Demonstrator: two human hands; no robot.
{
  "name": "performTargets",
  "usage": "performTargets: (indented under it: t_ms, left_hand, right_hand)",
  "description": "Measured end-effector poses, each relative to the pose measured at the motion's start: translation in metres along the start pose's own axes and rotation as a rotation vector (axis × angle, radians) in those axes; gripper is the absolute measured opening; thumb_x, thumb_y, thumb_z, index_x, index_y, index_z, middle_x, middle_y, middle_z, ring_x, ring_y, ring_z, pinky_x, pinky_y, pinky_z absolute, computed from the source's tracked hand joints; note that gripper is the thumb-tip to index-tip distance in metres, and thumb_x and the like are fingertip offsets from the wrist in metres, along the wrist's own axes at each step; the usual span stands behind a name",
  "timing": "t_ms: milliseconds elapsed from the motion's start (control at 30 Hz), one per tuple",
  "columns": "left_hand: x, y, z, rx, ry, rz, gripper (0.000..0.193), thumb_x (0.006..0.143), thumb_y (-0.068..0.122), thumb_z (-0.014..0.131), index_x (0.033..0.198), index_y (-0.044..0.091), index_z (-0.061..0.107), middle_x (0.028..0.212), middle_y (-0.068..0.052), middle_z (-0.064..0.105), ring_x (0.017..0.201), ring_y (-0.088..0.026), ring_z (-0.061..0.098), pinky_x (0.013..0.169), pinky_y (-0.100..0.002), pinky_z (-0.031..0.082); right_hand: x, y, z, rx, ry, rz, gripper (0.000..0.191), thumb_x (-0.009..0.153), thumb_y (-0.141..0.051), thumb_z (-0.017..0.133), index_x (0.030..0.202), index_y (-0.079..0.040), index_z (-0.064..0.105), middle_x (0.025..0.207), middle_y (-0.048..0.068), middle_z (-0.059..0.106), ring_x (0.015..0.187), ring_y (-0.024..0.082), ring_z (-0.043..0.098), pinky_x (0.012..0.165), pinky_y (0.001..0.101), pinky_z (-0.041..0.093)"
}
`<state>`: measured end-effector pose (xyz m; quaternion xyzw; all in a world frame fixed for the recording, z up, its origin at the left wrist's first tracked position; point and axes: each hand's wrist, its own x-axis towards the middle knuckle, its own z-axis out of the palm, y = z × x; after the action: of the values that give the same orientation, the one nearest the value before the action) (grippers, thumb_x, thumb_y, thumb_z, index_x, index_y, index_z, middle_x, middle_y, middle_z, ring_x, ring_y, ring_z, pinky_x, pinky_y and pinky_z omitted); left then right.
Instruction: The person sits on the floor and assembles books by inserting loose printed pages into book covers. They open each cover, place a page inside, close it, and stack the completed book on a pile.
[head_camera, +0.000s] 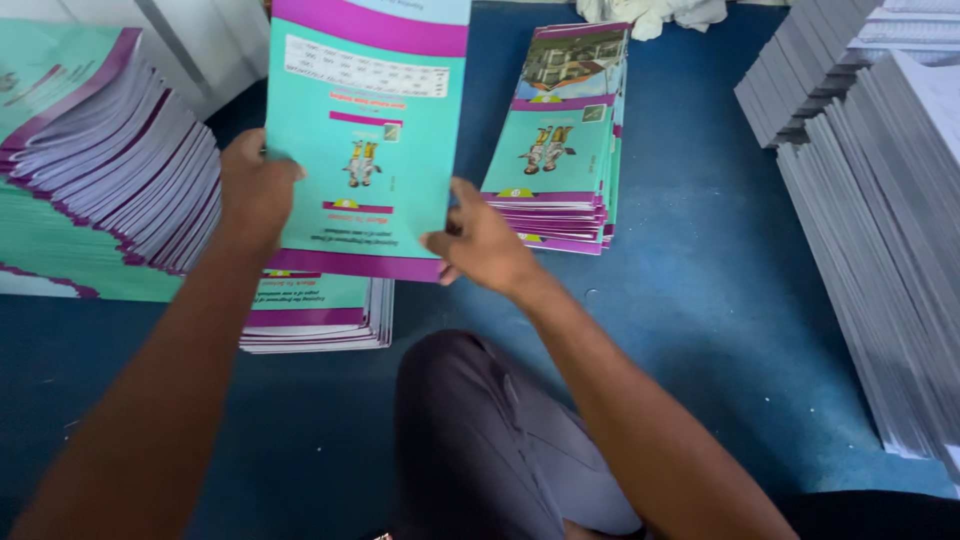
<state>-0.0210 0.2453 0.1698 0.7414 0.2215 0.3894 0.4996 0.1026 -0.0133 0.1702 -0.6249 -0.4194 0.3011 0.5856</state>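
I hold a teal booklet with purple bands up in front of me. My left hand grips its left edge, and my right hand pinches its lower right corner. Just below it lies a low stack of the same booklets on the blue floor. Beyond my right hand stands another stack of teal booklets, fanned slightly, with a photo cover showing at its top.
A tall slanted pile of teal and purple booklets fills the left. Stacks of white page blocks line the right. A white cloth lies at the top. My grey-trousered knee rests on the blue floor.
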Motion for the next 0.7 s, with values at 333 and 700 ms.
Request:
performTargets:
  t_ms: [333, 700]
  left_hand:
    - [-0.027, -0.066, -0.04, 0.193, 0.101, -0.2, 0.033, 0.078, -0.004, 0.062, 0.11, -0.008, 0.068, 0.092, -0.015, 0.069, 0.077, -0.02, 0.066, 0.067, -0.034, 0.052]
    - [-0.066, -0.096, -0.039, 0.382, 0.108, -0.273, 0.033, 0.076, 0.0, 0.057, 0.105, -0.009, 0.069, 0.092, -0.02, 0.069, 0.078, -0.026, 0.067, 0.067, -0.04, 0.052]
  right_hand:
    - [0.017, 0.055, 0.061, -0.108, -0.031, 0.121, 0.068, 0.088, -0.009, 0.068, 0.147, 0.002, 0.037, 0.082, 0.01, 0.065, 0.062, 0.017, 0.068, 0.053, 0.0319, 0.059]
    - [-0.004, 0.099, 0.083, -0.182, -0.04, 0.225, 0.05, 0.088, -0.01, 0.071, 0.131, 0.004, 0.05, 0.085, 0.012, 0.068, 0.061, 0.018, 0.069, 0.056, 0.0346, 0.06]
